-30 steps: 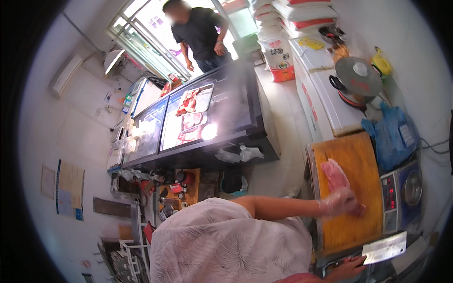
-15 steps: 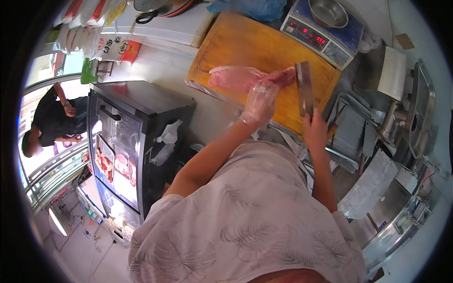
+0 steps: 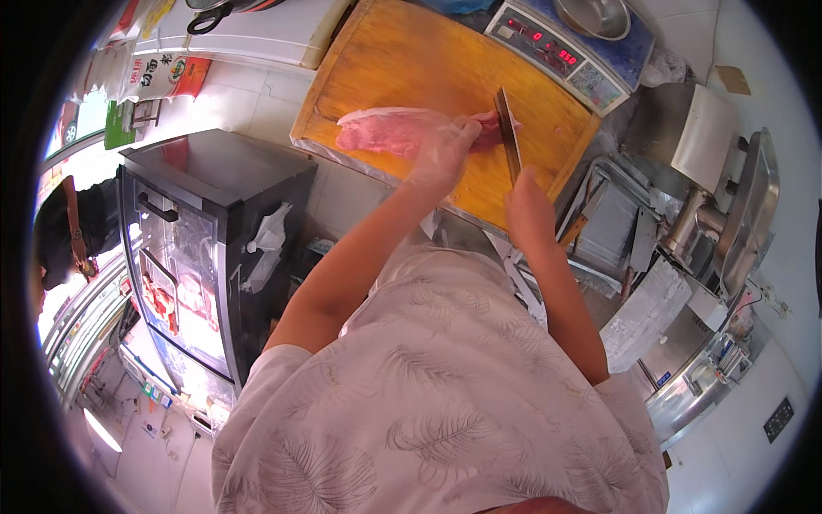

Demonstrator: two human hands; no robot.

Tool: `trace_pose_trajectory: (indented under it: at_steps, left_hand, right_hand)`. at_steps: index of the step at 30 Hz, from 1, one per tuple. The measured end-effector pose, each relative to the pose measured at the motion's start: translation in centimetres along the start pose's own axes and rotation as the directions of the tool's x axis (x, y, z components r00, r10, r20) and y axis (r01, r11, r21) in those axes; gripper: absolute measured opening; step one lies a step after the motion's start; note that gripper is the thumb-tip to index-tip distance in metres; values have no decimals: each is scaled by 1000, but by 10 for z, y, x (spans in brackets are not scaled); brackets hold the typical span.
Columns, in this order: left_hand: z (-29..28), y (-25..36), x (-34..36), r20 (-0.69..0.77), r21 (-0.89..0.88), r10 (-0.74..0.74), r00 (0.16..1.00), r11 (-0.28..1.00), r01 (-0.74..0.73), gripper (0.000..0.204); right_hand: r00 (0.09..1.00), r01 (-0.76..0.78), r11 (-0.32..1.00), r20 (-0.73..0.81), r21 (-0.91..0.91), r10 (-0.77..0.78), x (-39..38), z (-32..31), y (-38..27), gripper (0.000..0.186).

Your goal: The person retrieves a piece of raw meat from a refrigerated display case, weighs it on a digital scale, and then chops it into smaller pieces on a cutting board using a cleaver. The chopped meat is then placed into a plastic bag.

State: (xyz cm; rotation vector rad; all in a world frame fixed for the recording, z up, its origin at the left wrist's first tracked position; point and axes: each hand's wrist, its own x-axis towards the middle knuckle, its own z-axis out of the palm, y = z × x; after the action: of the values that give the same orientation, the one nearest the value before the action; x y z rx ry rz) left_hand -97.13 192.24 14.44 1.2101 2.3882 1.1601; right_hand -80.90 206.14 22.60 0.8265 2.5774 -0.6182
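Observation:
A long piece of raw pink meat [image 3: 377,132] lies across the yellow wooden board [image 3: 368,64]. My left hand [image 3: 445,156], in a clear plastic glove, has curled fingers pressed on the meat toward its right part. In my right hand [image 3: 529,207] is a cleaver [image 3: 507,128], held by its handle, with its blade over the right end of the meat at my left fingers' right. Whether the edge has cut into the meat I cannot tell.
A scale [image 3: 535,56] with a steel bowl [image 3: 591,19] borders the board. Steel equipment [image 3: 698,146] and trays stand at right. A dark display case [image 3: 214,171] holding meat is at left, with a person in dark clothes [image 3: 64,231] beyond. A lidded pan's handle [image 3: 205,19] shows above.
The view has swung from the room toward the board. The cleaver has moved from low beside the board onto the meat's right end, tilting leftward lately. My left hand remains on the meat.

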Motion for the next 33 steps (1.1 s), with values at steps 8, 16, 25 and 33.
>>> trace_pose_trajectory:
  at_steps: [8, 16, 25, 33]
  left_hand:
    - [-13, 18, 9, -32, -346, -19, 999, 938, 7, 12]
    - [-35, 10, -1, -10, -223, 138, 990, 965, -137, 22]
    - [-22, 6, 0, 21, -55, -67, 998, 996, 68, 24]
    - [-2, -15, 10, -64, -36, 32, 997, 999, -34, 9]
  right_hand:
    - [988, 11, 996, -153, 91, 3, 37, 33, -7, 29]
    - [971, 74, 934, -240, 351, 13, 23, 4, 40, 24]
    - [994, 41, 995, -107, 86, -32, -27, -4, -16, 34]
    - [1000, 23, 995, -5, 97, -22, 17, -6, -26, 44]
